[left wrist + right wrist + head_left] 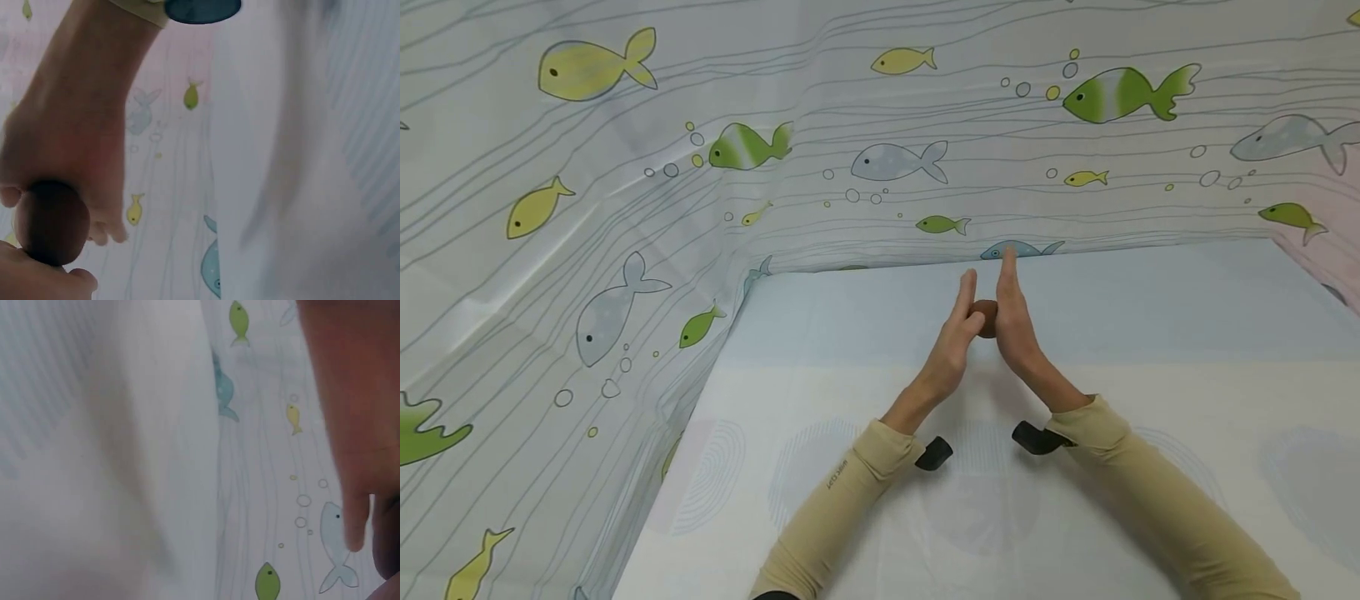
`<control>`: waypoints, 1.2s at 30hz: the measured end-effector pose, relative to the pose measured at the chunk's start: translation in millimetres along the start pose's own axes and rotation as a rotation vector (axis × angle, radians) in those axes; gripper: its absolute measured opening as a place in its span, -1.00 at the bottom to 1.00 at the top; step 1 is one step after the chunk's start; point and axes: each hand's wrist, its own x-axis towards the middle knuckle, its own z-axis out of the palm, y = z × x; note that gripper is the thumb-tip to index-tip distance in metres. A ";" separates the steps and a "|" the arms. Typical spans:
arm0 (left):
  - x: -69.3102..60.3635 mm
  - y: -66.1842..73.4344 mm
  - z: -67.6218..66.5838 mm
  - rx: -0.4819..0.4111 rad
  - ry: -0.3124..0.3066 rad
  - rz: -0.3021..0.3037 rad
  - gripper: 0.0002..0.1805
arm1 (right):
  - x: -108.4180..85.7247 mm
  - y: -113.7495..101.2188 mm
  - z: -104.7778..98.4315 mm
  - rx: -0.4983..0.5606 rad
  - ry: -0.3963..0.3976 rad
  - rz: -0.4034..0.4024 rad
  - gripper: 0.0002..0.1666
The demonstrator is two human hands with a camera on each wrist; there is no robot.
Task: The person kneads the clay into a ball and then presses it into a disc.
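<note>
A smooth brown ball [985, 319] sits between my two palms, held up above the far part of the table. My left hand [953, 343] presses against its left side with the fingers mostly straight and pointing away. From the other side my right hand [1017, 323] faces it, palm inward, fingers extended. In the left wrist view the ball [53, 224] shows large between the hands. Only a dark edge of the ball [386, 540] enters the right wrist view, beside the other hand's fingers. Parts of both palms are hidden.
Below the hands lies a table [850, 333] under a pale cloth with faint circle patterns. A fish-print curtain [820, 100] hangs behind and on the left. Black wrist devices [934, 453] stick out inward from both beige sleeves [842, 500].
</note>
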 end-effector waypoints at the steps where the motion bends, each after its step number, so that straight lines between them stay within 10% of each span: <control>1: 0.9 2.2 0.7 0.014 -0.004 0.009 -0.19 | -0.7 2.6 -0.1 0.009 -0.003 0.012 -0.25; 28: 20.7 4.3 -19.1 0.150 0.046 0.060 -0.25 | -32.8 5.5 22.6 0.149 -0.247 -0.054 -0.32; 36: 21.2 -1.3 -21.9 0.133 0.061 0.027 -0.22 | -38.4 0.0 22.7 0.069 -0.264 0.034 -0.23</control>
